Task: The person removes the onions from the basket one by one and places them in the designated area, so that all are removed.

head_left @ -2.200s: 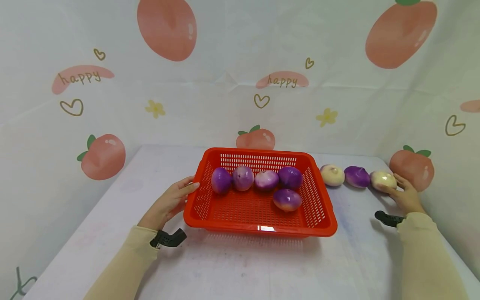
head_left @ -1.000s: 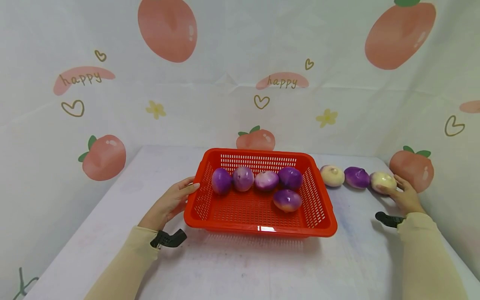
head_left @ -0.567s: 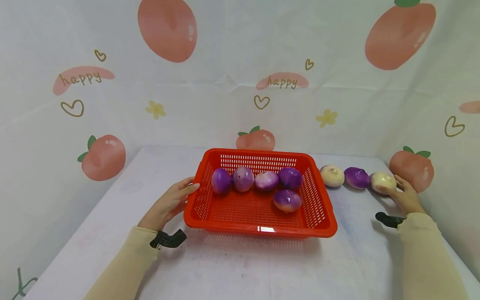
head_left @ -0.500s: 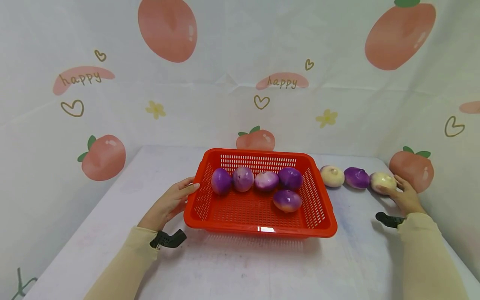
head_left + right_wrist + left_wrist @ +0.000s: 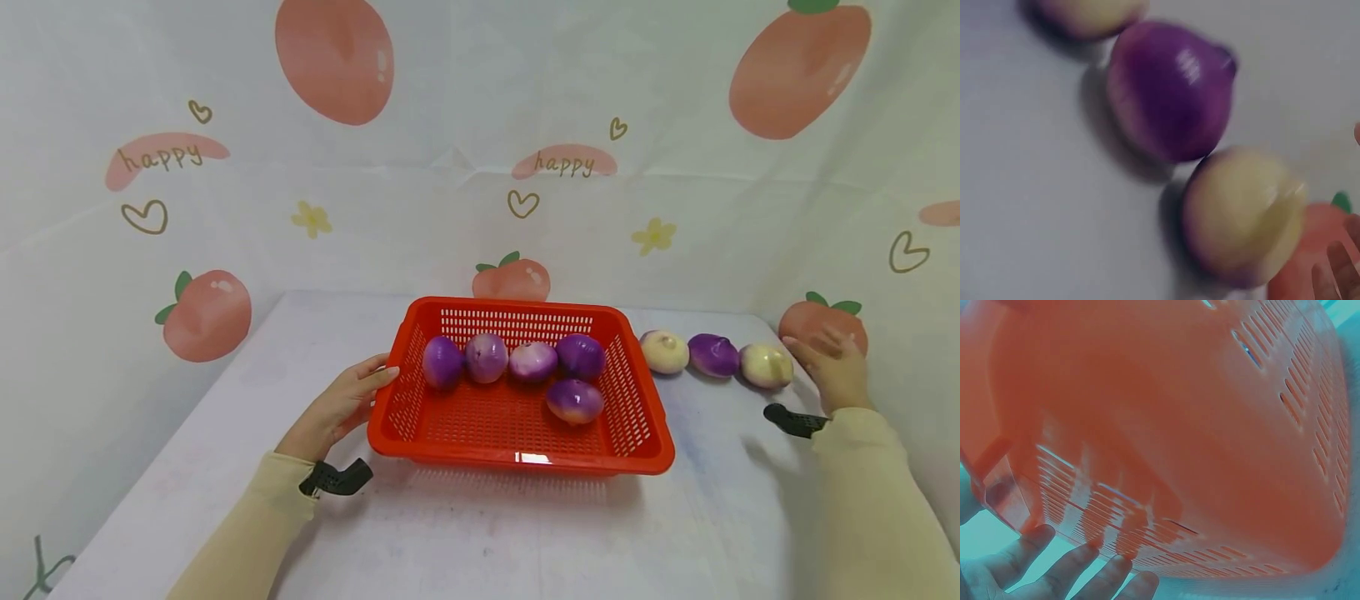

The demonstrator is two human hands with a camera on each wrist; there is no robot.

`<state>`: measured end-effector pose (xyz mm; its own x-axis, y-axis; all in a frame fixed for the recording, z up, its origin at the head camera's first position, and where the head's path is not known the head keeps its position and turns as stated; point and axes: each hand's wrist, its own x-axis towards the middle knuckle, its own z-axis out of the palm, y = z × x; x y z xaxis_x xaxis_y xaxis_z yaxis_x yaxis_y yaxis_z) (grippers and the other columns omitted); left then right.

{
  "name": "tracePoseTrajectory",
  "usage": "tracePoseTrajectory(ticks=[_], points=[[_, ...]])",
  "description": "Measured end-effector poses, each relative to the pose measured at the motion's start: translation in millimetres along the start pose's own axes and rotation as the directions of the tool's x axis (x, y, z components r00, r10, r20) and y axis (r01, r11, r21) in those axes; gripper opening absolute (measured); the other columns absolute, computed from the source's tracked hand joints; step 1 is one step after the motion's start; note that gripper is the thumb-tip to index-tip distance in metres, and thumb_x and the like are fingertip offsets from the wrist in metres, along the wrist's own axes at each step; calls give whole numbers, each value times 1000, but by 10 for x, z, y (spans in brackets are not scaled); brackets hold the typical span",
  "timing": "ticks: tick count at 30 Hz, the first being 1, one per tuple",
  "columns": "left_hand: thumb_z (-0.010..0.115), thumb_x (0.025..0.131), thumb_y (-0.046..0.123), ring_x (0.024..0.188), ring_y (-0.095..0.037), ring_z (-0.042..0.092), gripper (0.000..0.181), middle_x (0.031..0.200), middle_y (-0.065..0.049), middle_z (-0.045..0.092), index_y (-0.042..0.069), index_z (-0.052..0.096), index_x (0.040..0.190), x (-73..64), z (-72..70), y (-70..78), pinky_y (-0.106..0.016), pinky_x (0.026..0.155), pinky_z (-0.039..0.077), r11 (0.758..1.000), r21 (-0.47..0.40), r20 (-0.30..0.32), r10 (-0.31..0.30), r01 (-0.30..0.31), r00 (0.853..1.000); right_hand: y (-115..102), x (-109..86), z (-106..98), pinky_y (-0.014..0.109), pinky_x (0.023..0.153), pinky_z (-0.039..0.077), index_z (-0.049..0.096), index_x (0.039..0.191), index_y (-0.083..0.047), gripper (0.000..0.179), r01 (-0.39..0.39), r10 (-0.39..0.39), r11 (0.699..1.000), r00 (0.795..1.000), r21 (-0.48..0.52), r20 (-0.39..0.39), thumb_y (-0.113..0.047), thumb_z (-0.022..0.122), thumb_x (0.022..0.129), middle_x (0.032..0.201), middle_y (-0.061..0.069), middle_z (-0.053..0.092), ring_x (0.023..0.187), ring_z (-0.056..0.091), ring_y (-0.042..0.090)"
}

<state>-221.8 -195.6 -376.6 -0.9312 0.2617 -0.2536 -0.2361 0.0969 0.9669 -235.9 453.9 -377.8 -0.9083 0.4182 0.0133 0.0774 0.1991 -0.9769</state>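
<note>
A red plastic basket [image 5: 532, 458] with slotted walls stands mid-table and holds several purple onions [image 5: 487, 358]. My left hand [image 5: 337, 408] holds the basket's left side, the thumb at the rim and the fingers against the slotted outer wall. In the left wrist view those fingertips [image 5: 1124, 562] touch the wall from outside. To the basket's right lie a pale onion [image 5: 664, 352], a purple onion [image 5: 714, 356] and another pale onion [image 5: 766, 367] in a row. My right hand [image 5: 836, 367], holding nothing, hovers just right of the last one with loose fingers.
The table [image 5: 487, 533] has a pale cloth top. A white curtain [image 5: 450, 225] printed with peaches and hearts hangs behind it and at both sides, close beside my right hand. Black wrist mounts [image 5: 337, 477] sit on both sleeves.
My right hand has let go of the rightmost pale onion and moved up and to the right. That onion lies where it was. The left hand and the basket have stayed put.
</note>
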Motion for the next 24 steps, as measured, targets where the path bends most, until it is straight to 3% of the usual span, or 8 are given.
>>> tracePoseTrajectory(ticks=[2,3,6,9,10,16,24], points=[[54,99,35,114,-19,57,65,146,-20,42,10,27,152,1,-1,0,-43,98,50,1000,3,-2,-3,3,1000,-133,-6,28,1,89,35,20,155,-18,79,41,-41,987,999,157,-3,-16,67,91,139,-11,44,131,34,-1],[54,99,35,115,-20,57,65,147,-20,41,10,27,152,2,-1,-1,-44,98,50,1000,3,-3,-6,6,1000,-207,-9,45,1,85,37,26,153,-20,75,57,-60,966,998,251,5,-10,67,90,128,-16,49,123,40,-6],[54,99,36,117,-21,56,66,148,-20,40,10,26,153,3,-3,-4,-44,99,49,1000,5,-6,-10,10,1000,-432,7,111,4,78,44,32,150,-18,71,117,-138,934,990,337,40,-5,66,90,107,-19,55,100,54,-10],[54,99,36,114,-19,58,66,146,-20,42,10,26,152,1,-6,-8,-44,98,50,1000,1,-4,-8,8,1000,-664,2,220,6,72,49,33,150,-16,68,154,-214,908,970,389,115,-2,64,91,108,-14,58,86,63,-7],[54,99,36,112,-18,59,66,145,-20,43,9,26,152,-1,-8,-9,-43,98,50,1000,0,-3,-5,5,1000,-736,-2,279,7,74,50,33,150,-14,67,174,-246,902,959,395,138,-2,63,91,110,-13,57,87,64,-6],[54,99,35,107,-14,60,65,139,-15,49,8,27,151,-9,-10,-6,-42,97,51,1000,-3,0,5,-5,1000,-1108,-110,736,12,82,52,50,135,-13,49,241,-412,838,868,489,278,7,58,91,116,-6,62,98,65,3],[54,98,35,105,-13,61,64,134,-12,54,8,28,151,-10,-13,-16,-41,96,52,1000,-16,1,11,-11,1000,-1350,-410,1363,13,89,50,49,139,-15,46,357,-472,879,743,316,474,-2,57,95,125,-6,60,111,61,5]])
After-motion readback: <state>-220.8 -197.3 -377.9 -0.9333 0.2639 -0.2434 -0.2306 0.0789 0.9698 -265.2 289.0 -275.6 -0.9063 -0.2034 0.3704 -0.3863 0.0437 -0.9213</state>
